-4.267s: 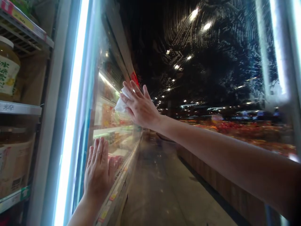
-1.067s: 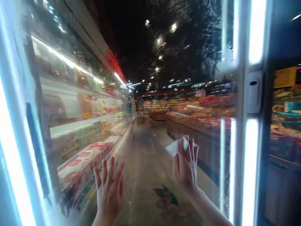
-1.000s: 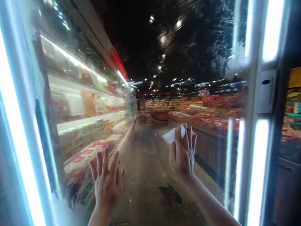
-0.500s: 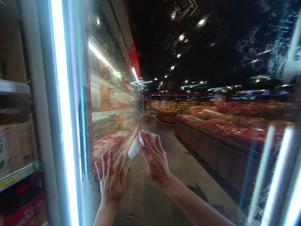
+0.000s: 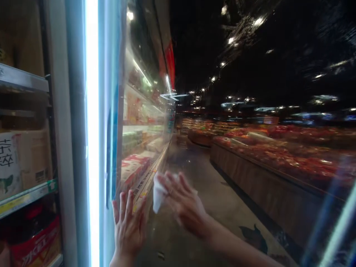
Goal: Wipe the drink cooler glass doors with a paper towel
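My right hand (image 5: 185, 207) lies with its fingers over a white cloth (image 5: 158, 194), pressing it flat against a pane of clear glass (image 5: 191, 163). One side of the cloth hangs out past the fingers; the palm hides the rest. To its left, my left hand (image 5: 129, 222) is spread with nothing in it, its fingers pointing up, apparently resting on the same glass. Motion blurs the right hand slightly.
Left of the glass, a bright vertical light tube (image 5: 93, 141) runs along the cabinet edge beside shelves holding a carton (image 5: 8, 167) and red packages (image 5: 36, 241). Through the glass appear a lit display case (image 5: 139, 148), an aisle and a long produce stand (image 5: 250, 174).
My right hand and the cloth have slid downward on the glass, and the cloth's loose side now hangs lower. My left hand sits a little lower. The view has turned slightly left.
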Motion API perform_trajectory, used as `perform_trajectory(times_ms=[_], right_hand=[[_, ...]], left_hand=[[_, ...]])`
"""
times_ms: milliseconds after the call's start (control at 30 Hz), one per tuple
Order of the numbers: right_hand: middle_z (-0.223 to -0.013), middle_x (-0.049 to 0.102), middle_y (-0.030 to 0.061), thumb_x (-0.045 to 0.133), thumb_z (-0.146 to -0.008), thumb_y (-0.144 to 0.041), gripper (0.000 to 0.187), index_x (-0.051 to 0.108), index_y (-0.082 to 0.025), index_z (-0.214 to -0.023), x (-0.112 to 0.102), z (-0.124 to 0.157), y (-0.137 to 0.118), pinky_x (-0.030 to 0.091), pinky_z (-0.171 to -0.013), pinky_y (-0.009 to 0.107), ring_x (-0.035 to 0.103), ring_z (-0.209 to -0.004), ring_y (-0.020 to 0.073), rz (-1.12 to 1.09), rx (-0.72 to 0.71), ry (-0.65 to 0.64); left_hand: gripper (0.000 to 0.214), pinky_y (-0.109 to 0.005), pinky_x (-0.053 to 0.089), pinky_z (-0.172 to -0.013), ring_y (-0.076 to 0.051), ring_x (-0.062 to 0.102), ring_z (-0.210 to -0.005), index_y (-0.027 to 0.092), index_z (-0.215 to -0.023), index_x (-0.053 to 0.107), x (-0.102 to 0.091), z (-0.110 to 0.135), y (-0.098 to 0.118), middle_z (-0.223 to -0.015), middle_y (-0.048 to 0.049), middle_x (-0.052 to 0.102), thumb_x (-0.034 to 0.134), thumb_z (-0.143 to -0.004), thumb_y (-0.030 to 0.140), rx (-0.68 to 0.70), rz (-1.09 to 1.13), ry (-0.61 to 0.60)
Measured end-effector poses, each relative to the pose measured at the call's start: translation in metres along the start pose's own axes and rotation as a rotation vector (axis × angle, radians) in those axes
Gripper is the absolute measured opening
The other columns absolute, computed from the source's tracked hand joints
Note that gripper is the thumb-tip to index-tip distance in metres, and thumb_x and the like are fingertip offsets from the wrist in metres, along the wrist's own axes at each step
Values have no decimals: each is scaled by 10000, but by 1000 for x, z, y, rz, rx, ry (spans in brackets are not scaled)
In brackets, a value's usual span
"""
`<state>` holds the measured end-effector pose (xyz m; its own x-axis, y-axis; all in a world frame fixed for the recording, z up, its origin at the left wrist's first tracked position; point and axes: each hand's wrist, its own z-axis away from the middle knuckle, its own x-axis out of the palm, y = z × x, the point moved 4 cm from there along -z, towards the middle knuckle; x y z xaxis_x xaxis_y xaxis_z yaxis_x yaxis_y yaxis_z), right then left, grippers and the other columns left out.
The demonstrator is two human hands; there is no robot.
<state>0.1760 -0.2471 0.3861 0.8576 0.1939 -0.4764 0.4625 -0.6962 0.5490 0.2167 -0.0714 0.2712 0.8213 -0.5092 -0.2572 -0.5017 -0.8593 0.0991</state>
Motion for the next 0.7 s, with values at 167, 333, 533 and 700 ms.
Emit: perform_trajectory(times_ms=[167,333,533,700], right_hand=[[-1682,287,35,429,-970,-105,565,478,-182,-1527,-8,-30,15,122,-1320,526,101,-1597,245,108,197,72],[-1611,440,-92,480,-973,-250,417,685,-282,-1335,41,88,-61,247,-1298,286,237,-1566,152,110,-342,-152],[-1635,413,7,451,-968,-212,452,634,-191,-1381,-10,69,4,201,-1313,359,290,-1547,171,49,-360,-255],[-1667,338,41,479,-938,-96,555,520,-185,-1485,-44,76,57,-11,-1313,530,114,-1598,217,193,88,-101]], left_hand=[[860,-664,114,-1285,-333,119,-1587,383,-1602,209,-2,-3,7,-1722,-37,148,585,-888,88,-62,22,-4],[924,-572,83,-1311,-283,81,-1596,400,-1605,175,7,60,9,-1733,8,81,641,-861,113,-10,16,-91],[895,-648,93,-1285,-341,67,-1596,396,-1608,180,-2,7,37,-1737,-49,66,675,-883,222,-50,38,-89],[834,-618,36,-1298,-306,54,-1601,372,-1606,202,14,-11,94,-1733,-24,78,631,-908,220,20,91,-73]])
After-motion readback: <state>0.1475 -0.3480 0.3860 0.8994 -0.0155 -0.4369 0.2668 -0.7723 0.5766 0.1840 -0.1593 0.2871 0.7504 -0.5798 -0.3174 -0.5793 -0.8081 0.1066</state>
